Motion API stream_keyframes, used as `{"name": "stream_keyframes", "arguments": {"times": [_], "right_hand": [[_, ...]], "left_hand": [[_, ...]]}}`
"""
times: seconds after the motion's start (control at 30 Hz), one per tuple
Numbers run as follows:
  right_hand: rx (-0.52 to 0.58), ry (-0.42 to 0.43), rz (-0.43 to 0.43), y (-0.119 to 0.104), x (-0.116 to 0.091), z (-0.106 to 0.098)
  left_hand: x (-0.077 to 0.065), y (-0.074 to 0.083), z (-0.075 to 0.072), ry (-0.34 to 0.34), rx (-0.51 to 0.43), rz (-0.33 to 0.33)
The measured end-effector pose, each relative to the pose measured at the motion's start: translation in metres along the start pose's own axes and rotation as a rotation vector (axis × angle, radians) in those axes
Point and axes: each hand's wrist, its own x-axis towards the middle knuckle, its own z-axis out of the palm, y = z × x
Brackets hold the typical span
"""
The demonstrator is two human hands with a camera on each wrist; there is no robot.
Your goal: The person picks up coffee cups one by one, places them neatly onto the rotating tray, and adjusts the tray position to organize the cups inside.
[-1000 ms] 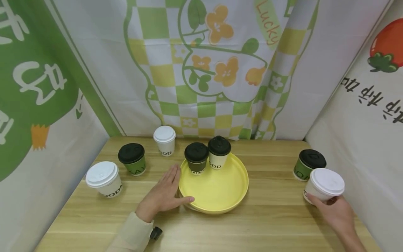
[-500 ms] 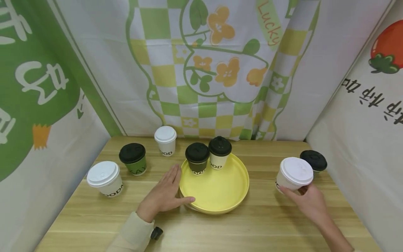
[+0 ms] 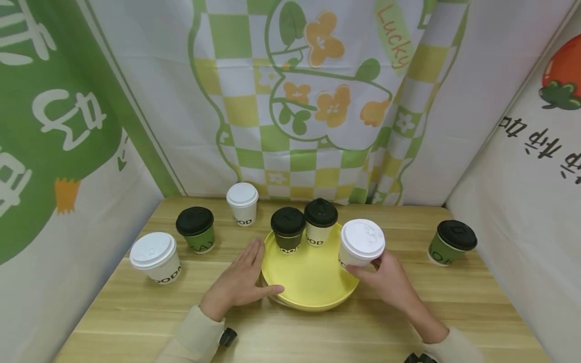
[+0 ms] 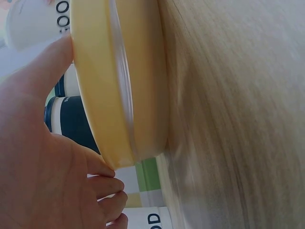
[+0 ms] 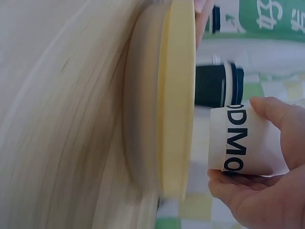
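The held cup moved left, apparently above the tray.

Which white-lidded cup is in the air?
The paper cup in the right hand, above the yellow tray; the other two white-lidded cups stand on the table.

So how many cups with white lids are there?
3: one cup stands at the far left, another cup behind and left of the yellow tray, and the right hand holds a third cup.
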Motion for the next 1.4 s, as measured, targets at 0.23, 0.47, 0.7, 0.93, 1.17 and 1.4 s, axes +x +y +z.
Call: {"name": "stream_keyframes", "arguments": {"times": [0.23,0.47,0.7,0.93,1.17,1.4], "right_hand": [[0.087,-0.067,-0.028,-0.015,0.009,0.046],[0.104,-0.126,-0.057,-0.021,0.014,0.082],[0.083,-0.215,-0.128,-0.023,0.021,0.107],[0.083,-0.292,-0.125,-0.021,0.025,0.123],[0.078,-0.340,-0.137,-0.019,0.027,0.130],[0.059,-0.340,-0.152,-0.018,0.029,0.133]], "left_hand": [[0.001,0.000,0.001,0.005,0.002,0.001],[0.002,-0.001,0.002,0.011,0.013,0.006],[0.001,0.000,0.002,0.026,0.005,0.005],[0.000,-0.001,0.003,0.056,-0.005,0.039],[0.002,-0.001,0.005,0.065,-0.006,0.045],[0.001,-0.001,0.004,0.075,-0.001,0.052]]}}
